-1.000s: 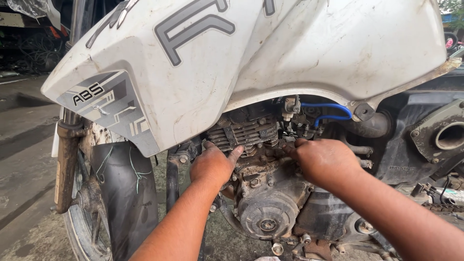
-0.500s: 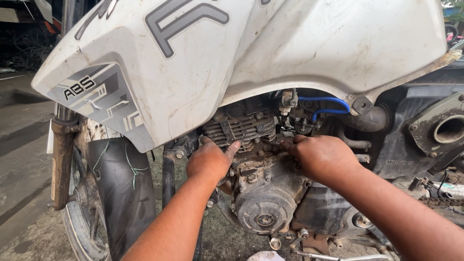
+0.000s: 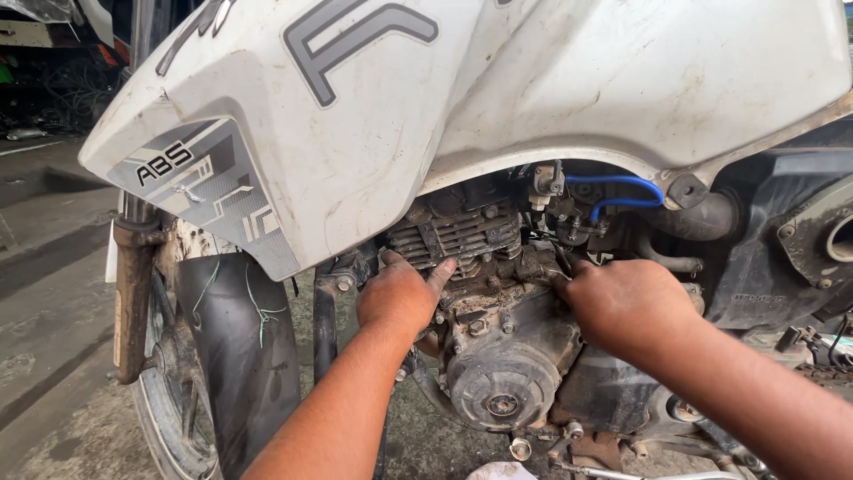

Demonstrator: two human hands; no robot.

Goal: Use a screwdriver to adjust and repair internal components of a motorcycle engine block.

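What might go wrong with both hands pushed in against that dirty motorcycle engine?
The left hand presses on the grimy finned metal engine cylinder; the fin edges could scrape fingers, and the grime may make a grip slip. The right hand works just below the thin blue hose, which a slip could snag. Whether the engine is hot cannot be told.

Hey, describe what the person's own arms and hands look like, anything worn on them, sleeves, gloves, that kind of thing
Both arms are bare as far as the picture shows: no sleeves come into view. The left hand and right hand wear no gloves, and no rings, watch or bracelet show on the fingers or wrists. The hands look smudged with grime, darker around the knuckles and fingertips. No markings or tattoos are visible.
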